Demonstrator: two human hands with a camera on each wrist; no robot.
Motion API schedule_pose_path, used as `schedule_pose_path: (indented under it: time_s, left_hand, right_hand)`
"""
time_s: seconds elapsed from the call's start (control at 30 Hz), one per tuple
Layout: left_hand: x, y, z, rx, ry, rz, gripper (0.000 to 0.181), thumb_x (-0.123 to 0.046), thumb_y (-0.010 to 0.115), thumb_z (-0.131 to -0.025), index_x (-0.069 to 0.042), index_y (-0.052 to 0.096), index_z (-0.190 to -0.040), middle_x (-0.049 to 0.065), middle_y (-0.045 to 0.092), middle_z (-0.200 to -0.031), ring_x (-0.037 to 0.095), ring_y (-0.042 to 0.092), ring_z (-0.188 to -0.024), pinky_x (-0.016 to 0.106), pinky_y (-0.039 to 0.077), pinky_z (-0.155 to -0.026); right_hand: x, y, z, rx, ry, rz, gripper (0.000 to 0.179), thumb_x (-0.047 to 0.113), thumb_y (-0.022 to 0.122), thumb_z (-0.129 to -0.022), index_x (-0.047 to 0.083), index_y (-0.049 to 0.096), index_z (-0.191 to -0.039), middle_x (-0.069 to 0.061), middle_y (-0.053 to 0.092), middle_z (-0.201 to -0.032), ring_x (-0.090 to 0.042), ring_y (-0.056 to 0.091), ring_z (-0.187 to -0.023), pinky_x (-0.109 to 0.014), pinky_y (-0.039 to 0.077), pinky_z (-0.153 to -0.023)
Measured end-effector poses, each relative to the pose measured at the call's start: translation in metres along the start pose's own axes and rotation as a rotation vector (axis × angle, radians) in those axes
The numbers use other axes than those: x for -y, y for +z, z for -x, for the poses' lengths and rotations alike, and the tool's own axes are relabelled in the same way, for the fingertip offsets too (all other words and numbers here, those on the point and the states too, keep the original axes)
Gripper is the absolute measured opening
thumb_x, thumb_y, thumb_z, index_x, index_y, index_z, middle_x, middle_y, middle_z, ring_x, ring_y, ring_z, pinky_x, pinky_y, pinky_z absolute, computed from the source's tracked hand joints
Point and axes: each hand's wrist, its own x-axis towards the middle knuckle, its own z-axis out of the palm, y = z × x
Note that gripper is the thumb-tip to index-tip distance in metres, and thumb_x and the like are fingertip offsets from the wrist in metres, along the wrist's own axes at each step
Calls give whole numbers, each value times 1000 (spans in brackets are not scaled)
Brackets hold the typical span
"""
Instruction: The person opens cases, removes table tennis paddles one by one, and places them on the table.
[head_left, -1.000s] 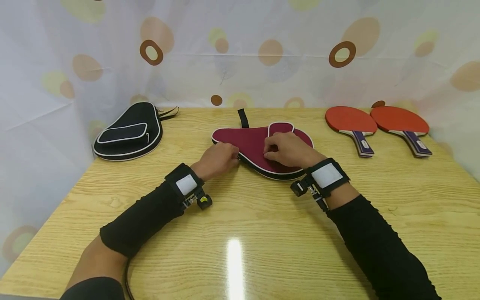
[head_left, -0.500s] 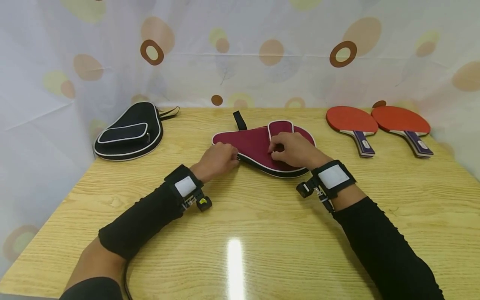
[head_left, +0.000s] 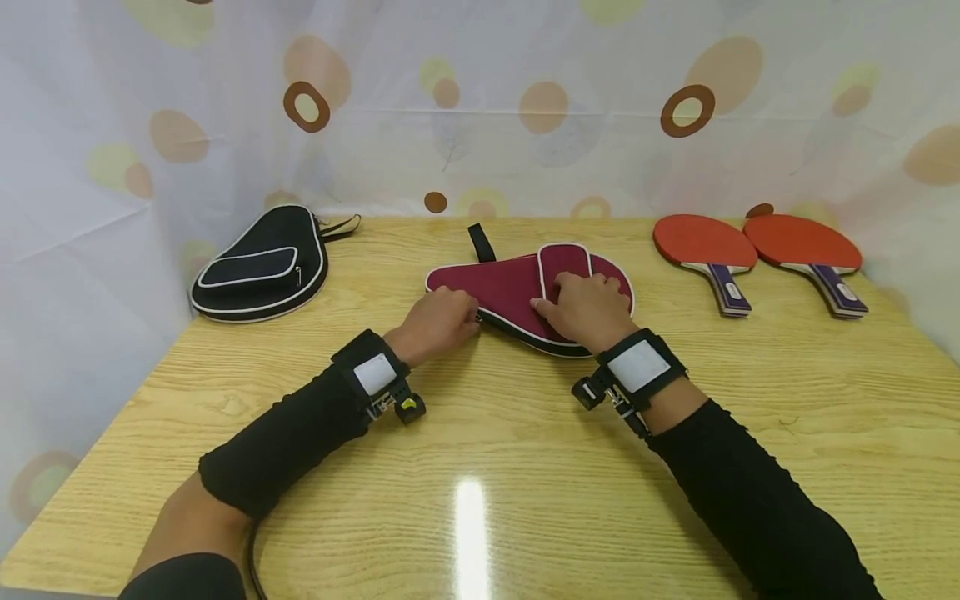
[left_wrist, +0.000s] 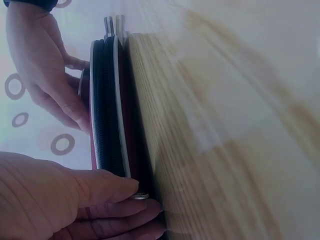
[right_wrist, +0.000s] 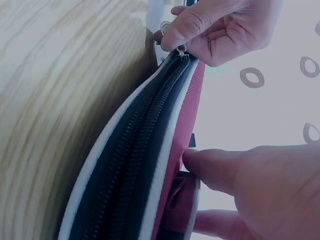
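A maroon table tennis bat case (head_left: 487, 283) with white piping and a black strap lies mid-table, its zipped edge towards me. My left hand (head_left: 438, 321) is at its narrow end, where thumb and fingers pinch the metal zipper pull (right_wrist: 166, 29). From that pull the black zipper (right_wrist: 140, 135) runs along the case's side, as the right wrist view shows. Over the small front pocket (head_left: 562, 260) rests my right hand (head_left: 588, 308), fingers spread and loosely bent. Its thumb (right_wrist: 205, 165) touches the maroon cloth beside the pocket.
A black bat case (head_left: 258, 258) with white piping lies at the back left. At the back right are two red table tennis bats (head_left: 705, 237), handles towards me. A patterned white curtain (head_left: 480, 158) hangs behind the wooden table (head_left: 360, 492).
My right hand has uncurled and spread its fingers over the pocket. The case has turned slightly, its strap leaning further left. My left hand has stayed at the zipper pull.
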Motion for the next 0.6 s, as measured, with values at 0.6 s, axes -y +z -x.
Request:
schedule_pose_path:
  time_s: [0.6]
  left_hand:
    - [3,-1,4,-4,-76,-14,26,-8,66,-96,-6,60,-71,-2,44,-62,12,45,-59,24,33,-54]
  right_hand:
    - [-10,-3,-7,83,-23,14,52,32,49,-105,8,47,-151,-42,31,-146,-59,21,-135,-78,29,-99]
